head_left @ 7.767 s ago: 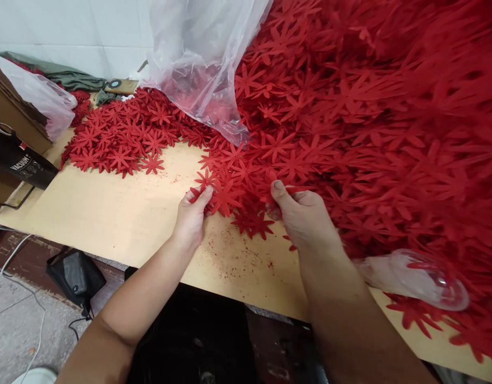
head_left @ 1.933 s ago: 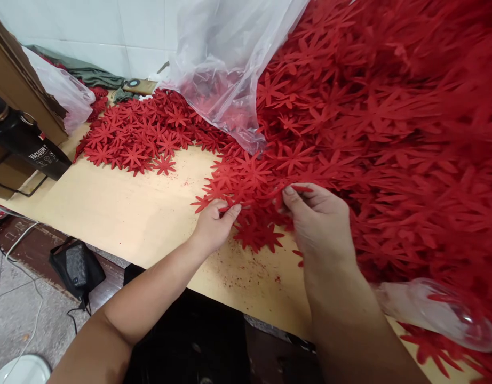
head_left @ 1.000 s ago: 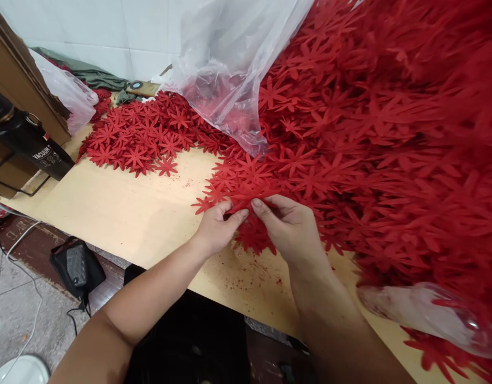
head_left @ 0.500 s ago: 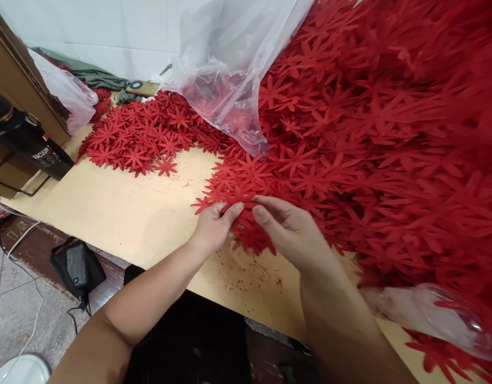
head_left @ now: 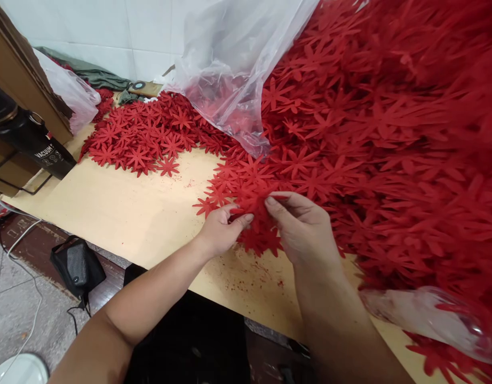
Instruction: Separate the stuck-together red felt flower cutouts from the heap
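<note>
Over the front of a heap of red flower-shaped cutouts [head_left: 310, 160], my two hands are close together. My right hand [head_left: 306, 229] pinches a petal of one red flower cutout [head_left: 256, 204] between thumb and fingers. On the other side, my left hand [head_left: 222, 232] has red petals between its thumb and forefinger, seemingly of the same flower. Red on red, the outline of the held piece is hard to separate from the heap behind it.
A smaller pile of red flowers [head_left: 137, 138] lies at the back left of the table [head_left: 121, 208]. A clear plastic bag [head_left: 233, 101] drapes over the heap. Plastic wrapping [head_left: 430, 314] lies front right. A black vacuum bottle [head_left: 38, 144] leans beside a cardboard box [head_left: 25, 69].
My right hand has shifted slightly right, pinching a petal. My left thumb and forefinger have moved slightly right and down. The gap between the hands is a little wider.
</note>
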A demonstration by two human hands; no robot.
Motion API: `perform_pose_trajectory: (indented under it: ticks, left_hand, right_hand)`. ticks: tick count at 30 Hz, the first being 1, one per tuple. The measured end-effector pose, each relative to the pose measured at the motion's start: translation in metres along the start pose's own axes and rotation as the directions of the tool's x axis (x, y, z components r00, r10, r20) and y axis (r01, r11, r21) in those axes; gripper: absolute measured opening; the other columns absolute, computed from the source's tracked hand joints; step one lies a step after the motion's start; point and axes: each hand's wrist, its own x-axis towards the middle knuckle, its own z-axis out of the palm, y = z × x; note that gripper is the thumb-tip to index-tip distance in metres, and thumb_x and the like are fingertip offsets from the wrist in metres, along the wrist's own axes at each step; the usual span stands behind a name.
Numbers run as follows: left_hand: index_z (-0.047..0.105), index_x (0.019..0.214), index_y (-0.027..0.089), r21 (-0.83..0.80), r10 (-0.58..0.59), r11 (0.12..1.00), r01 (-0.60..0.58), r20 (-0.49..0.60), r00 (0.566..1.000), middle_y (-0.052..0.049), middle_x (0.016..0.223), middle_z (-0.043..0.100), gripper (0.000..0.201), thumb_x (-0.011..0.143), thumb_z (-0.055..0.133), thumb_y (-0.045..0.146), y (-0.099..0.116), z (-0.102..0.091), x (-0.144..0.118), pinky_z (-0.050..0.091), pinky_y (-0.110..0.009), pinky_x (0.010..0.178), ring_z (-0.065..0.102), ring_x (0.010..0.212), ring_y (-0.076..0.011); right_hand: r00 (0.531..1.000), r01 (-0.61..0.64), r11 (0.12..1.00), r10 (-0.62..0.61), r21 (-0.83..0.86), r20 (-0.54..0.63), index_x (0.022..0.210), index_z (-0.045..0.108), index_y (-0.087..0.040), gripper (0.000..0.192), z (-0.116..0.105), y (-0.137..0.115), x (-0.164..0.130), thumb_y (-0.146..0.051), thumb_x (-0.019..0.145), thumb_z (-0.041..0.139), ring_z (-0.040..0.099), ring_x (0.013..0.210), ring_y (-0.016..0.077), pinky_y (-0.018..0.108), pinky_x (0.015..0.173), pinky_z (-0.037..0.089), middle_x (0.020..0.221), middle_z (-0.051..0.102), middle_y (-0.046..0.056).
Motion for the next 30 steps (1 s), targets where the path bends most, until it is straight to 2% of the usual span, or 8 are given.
perform_pose_trajectory:
  ticks: [6, 12, 15, 19, 21, 23, 26, 30]
  left_hand:
    - [0.060, 0.079, 0.014, -0.012, -0.020, 1.000, 0.019, -0.106, 0.994, 0.000, 0.075, 0.063, 0.005, 0.075, 0.062, 0.016, -0.001, -0.001, 0.000, 0.045, -0.026, 0.076, 0.055, 0.070, -0.0094]
    - [0.055, 0.071, 0.016, 0.111, -0.017, 0.993, 0.031, -0.119, 0.993, 0.005, 0.060, 0.051, 0.013, 0.077, 0.062, 0.025, -0.003, -0.002, 0.000, 0.040, -0.026, 0.069, 0.046, 0.059, -0.0080]
    - [0.057, 0.070, 0.016, 0.133, -0.030, 0.990, 0.043, -0.099, 0.995, 0.004, 0.061, 0.053, 0.016, 0.077, 0.063, 0.029, -0.004, -0.003, -0.001, 0.039, -0.026, 0.067, 0.046, 0.059, -0.0081]
    - [0.061, 0.074, 0.016, 0.021, -0.021, 1.000, 0.023, -0.080, 0.997, 0.001, 0.071, 0.062, 0.023, 0.076, 0.065, 0.038, -0.007, -0.003, 0.000, 0.043, -0.027, 0.073, 0.053, 0.067, -0.0094]
    - [0.062, 0.074, 0.016, -0.014, -0.012, 1.000, 0.011, -0.078, 0.997, 0.000, 0.072, 0.064, 0.028, 0.072, 0.068, 0.043, -0.008, -0.003, 0.001, 0.045, -0.028, 0.075, 0.055, 0.070, -0.0104]
    - [0.062, 0.073, 0.016, -0.037, -0.003, 0.999, 0.000, -0.076, 0.997, 0.000, 0.070, 0.063, 0.034, 0.069, 0.069, 0.049, -0.008, -0.003, 0.002, 0.045, -0.028, 0.072, 0.055, 0.068, -0.0101]
    - [0.059, 0.068, 0.015, -0.051, -0.004, 0.999, 0.001, -0.075, 0.997, 0.002, 0.062, 0.057, 0.042, 0.065, 0.070, 0.056, -0.008, -0.003, 0.003, 0.041, -0.025, 0.062, 0.049, 0.059, -0.0079]
    - [0.050, 0.059, 0.016, 0.014, -0.015, 1.000, 0.016, -0.101, 0.995, 0.005, 0.054, 0.046, 0.050, 0.063, 0.067, 0.064, -0.008, -0.005, 0.001, 0.033, -0.024, 0.053, 0.039, 0.051, -0.0054]
  right_hand:
    - [0.998, -0.040, 0.985, 0.048, 0.170, -0.046, 0.074, 0.051, -0.024, 0.019, -0.014, -0.004, 0.015, -0.031, 0.067, 0.068, 0.055, 0.051, 0.0123, 0.030, 0.051, 0.050, 0.065, 0.060, -0.004]
    - [0.998, 0.001, 0.998, 0.003, 0.066, -0.063, 0.072, 0.051, -0.027, 0.022, -0.023, -0.002, 0.016, -0.036, 0.067, 0.071, 0.045, 0.048, 0.0120, 0.029, 0.046, 0.044, 0.061, 0.050, -0.004]
    - [0.994, 0.045, 0.998, -0.050, -0.046, -0.102, 0.078, 0.054, -0.027, 0.027, -0.023, 0.000, 0.016, -0.041, 0.066, 0.073, 0.052, 0.057, 0.0141, 0.033, 0.059, 0.051, 0.069, 0.054, -0.002]
    - [0.981, 0.103, 0.954, -0.144, -0.281, -0.128, 0.103, 0.058, -0.025, 0.050, -0.022, -0.001, 0.011, -0.048, 0.062, 0.076, 0.060, 0.098, 0.0227, 0.046, 0.092, 0.048, 0.111, 0.059, 0.010]
    - [0.990, 0.117, 0.931, -0.138, -0.347, -0.035, 0.108, 0.059, -0.024, 0.053, -0.019, -0.002, 0.004, -0.054, 0.066, 0.071, 0.059, 0.105, 0.0242, 0.049, 0.096, 0.046, 0.117, 0.058, 0.011]
    - [0.986, 0.114, 0.942, -0.069, -0.315, 0.152, 0.101, 0.063, -0.023, 0.048, -0.014, -0.004, -0.005, -0.058, 0.069, 0.068, 0.063, 0.097, 0.0224, 0.045, 0.090, 0.051, 0.105, 0.065, 0.009]
    - [0.925, 0.053, 0.980, 0.024, -0.191, 0.379, 0.089, 0.064, -0.022, 0.042, -0.005, -0.009, -0.016, -0.056, 0.066, 0.072, 0.066, 0.080, 0.0184, 0.034, 0.072, 0.058, 0.087, 0.069, 0.005]
    - [0.932, 0.040, 0.993, 0.004, -0.114, 0.362, 0.081, 0.063, -0.022, 0.040, 0.001, -0.011, -0.017, -0.053, 0.060, 0.078, 0.065, 0.070, 0.0149, 0.028, 0.062, 0.056, 0.075, 0.068, 0.001]
